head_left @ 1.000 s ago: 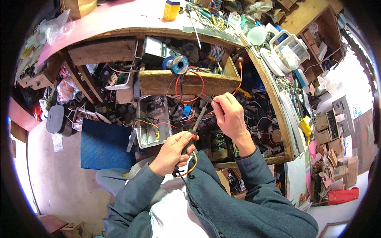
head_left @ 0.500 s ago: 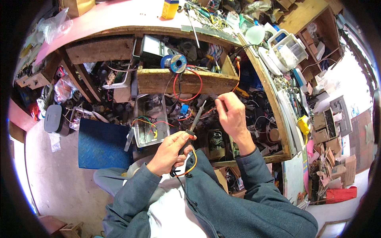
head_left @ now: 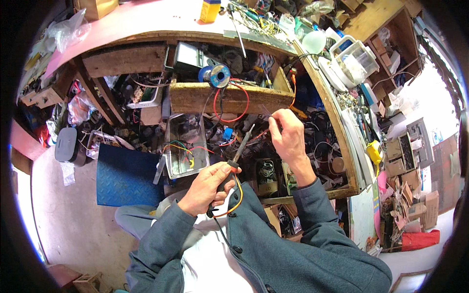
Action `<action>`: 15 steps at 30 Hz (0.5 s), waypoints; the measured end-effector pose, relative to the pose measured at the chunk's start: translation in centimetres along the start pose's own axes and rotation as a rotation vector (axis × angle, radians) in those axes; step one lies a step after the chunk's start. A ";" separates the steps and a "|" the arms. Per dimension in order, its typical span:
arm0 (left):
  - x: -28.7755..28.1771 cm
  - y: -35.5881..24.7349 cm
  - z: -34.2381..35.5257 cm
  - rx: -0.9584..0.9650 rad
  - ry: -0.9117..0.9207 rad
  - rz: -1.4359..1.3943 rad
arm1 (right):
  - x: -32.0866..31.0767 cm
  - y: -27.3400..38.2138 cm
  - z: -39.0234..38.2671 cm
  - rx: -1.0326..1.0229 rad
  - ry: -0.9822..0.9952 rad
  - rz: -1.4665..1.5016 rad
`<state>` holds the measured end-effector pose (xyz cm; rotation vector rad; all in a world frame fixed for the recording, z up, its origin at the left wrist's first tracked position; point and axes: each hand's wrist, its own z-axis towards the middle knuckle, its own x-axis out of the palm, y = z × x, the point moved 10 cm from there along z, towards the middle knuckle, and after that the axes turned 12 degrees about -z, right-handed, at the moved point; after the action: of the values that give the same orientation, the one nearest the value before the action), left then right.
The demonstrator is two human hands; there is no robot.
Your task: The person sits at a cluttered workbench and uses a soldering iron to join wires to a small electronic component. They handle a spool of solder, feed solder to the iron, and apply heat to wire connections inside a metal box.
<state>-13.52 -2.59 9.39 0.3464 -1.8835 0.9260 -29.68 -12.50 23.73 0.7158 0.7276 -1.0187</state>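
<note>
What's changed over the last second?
The right hand moved away from the tip of the soldering iron, to the right and up in the picture, with a thin piece at its fingertips. No clear grasp or release.

Unchanged: the left hand still holds the iron, near enough in place; the spool stays at the drawer.

Head-worn fisheye cam, L of pair, looking down, close above L hand (head_left: 209, 188) & R hand (head_left: 289, 138)
</note>
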 end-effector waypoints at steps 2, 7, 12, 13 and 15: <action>-0.2 0.0 -0.1 -0.003 -0.007 0.030 | -1.1 1.7 -0.2 -0.068 -0.041 0.136; 0.1 -0.1 0.0 0.001 0.004 0.057 | -0.7 1.4 -0.2 -0.132 -0.031 0.010; -0.3 -0.9 1.0 0.149 -0.037 0.083 | -3.3 0.2 0.4 -0.025 -0.118 0.098; -0.6 -0.9 1.3 0.189 -0.066 0.124 | -3.7 0.5 0.5 -0.044 -0.110 0.087; -0.7 -0.9 1.7 0.282 -0.103 0.237 | -4.5 0.8 0.5 -0.081 -0.092 0.068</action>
<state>-13.68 -4.54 8.80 0.3493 -1.9173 1.3627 -30.38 -10.40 27.79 0.6155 0.6566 -0.9482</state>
